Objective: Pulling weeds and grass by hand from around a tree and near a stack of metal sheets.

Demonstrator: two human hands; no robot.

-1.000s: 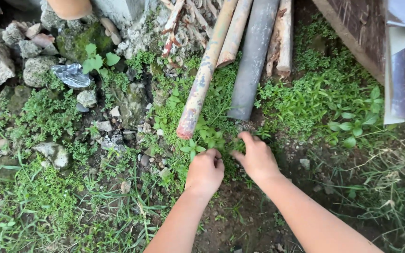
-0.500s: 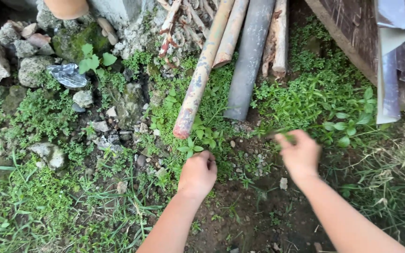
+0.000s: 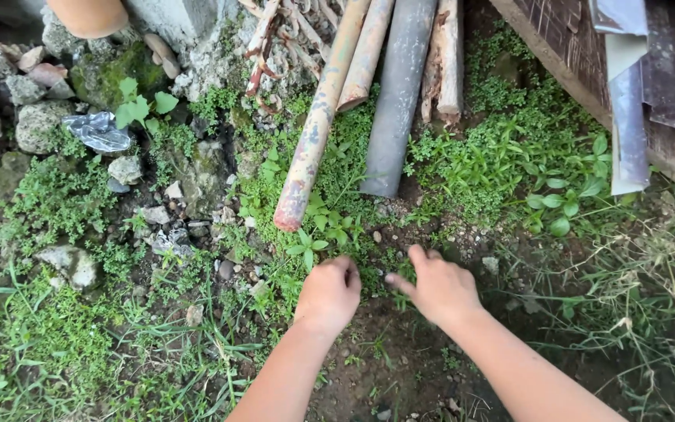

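Observation:
Both my hands rest on weedy ground below the pipe ends. My left hand [image 3: 328,295] is curled into a fist, its fingers closed in the low green weeds [image 3: 318,234] just under the tip of a rusty cream pipe [image 3: 306,156]. Beside it, my right hand [image 3: 441,287] lies on the soil with thumb and forefinger apart, pointing left at small weeds [image 3: 388,266] between the two hands. I see nothing held in it. Bare dark soil [image 3: 388,363] lies between my forearms.
A grey pipe [image 3: 394,109] and a wooden pole [image 3: 448,62] lie beside the rusty one. Stones [image 3: 37,121] and a crumpled plastic wrapper [image 3: 97,131] sit at upper left. A wooden board [image 3: 568,47] and metal strip [image 3: 626,117] stand at upper right, with thick grass [image 3: 48,352] at lower left.
My right hand swung out to the right away from the weeds, then came back left beside my left hand. My left hand stayed clenched in the same patch.

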